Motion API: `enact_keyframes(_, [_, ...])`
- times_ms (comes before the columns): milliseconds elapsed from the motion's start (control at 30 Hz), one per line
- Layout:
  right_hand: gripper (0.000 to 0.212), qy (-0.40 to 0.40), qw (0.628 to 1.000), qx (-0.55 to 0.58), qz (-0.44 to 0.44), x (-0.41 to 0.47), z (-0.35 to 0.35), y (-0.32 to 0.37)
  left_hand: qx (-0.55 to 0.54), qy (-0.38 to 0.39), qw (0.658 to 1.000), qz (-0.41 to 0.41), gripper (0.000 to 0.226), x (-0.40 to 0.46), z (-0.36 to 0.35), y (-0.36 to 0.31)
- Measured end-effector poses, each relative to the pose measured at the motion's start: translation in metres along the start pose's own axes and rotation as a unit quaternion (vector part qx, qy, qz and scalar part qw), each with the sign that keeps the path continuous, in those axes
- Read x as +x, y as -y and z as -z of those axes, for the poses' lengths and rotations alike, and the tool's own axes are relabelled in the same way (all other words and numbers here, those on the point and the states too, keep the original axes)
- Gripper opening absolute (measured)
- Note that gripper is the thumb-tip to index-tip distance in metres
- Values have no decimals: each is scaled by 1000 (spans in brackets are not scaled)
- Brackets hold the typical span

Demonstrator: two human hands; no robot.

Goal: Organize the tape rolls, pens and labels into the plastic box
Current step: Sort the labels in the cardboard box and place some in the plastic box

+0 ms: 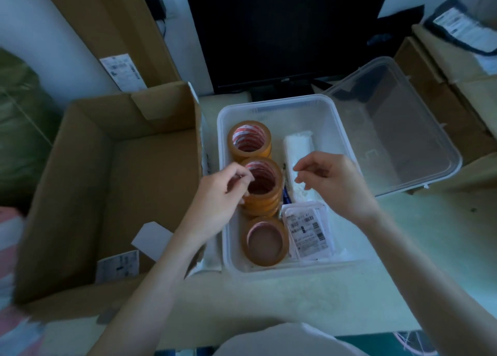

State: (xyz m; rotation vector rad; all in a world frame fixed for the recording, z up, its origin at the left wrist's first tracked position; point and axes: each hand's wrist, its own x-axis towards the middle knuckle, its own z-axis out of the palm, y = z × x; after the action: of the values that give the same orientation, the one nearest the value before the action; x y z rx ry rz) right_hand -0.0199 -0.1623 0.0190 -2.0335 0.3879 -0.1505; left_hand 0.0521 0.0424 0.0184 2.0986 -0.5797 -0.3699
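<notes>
Desk-top plastic box (277, 105) holds barcode labels (306, 232), their print unreadable.

No wording can be made out: barcodes and blurred print cover the labels (308, 227) in the plastic box (277, 105), red-and-white printing rings the tape rolls' (250, 140) cores, and the monitor's (285, 30) small logo is illegible.

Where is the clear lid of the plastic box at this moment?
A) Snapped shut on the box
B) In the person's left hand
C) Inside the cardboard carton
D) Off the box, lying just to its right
D: the clear lid lies on the desk to the right of the open plastic box, whose tape rolls and labels show uncovered.
</notes>
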Motion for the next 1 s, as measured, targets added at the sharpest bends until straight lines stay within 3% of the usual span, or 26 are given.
enact_keyframes(167, [25, 41, 999, 3, 30, 1, -62, 28, 37, -4, 998, 56, 14, -24, 63, 43])
enact_keyframes(267, [17, 68, 995, -25, 62, 1, -99, 43, 81, 10, 993, 85, 12, -38, 94, 64])
enact_keyframes(433, [12, 133, 984, -70, 96, 3, -166, 76, 147, 77, 976, 141, 11, -51, 147, 113])
enact_keyframes(733, [17, 234, 960, -150, 28, 24, -260, 91, 298, 230, 898, 228, 23, -48, 180, 199])
enact_keyframes(900, [25, 287, 936, -200, -40, 40, -307, 81, 393, 342, 817, 247, 22, -47, 172, 234])
enact_keyframes(1000, [29, 316, 915, -236, -89, 45, -330, 71, 399, 352, 808, 252, 20, -44, 168, 242])
